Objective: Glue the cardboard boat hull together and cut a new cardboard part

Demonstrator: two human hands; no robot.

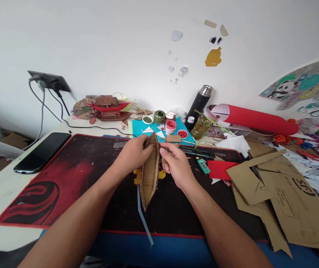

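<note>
Nearby, lighter (203, 165), cardboard scraps (282, 193), phone (41, 152)

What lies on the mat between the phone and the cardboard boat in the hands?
In the head view, only bare red-and-black mat lies between the phone and the cardboard boat.

Your cardboard boat hull (150, 175)

You have it open side up above the dark mat, brown and corrugated, its pointed ends running toward and away from you, narrow and long.
</note>
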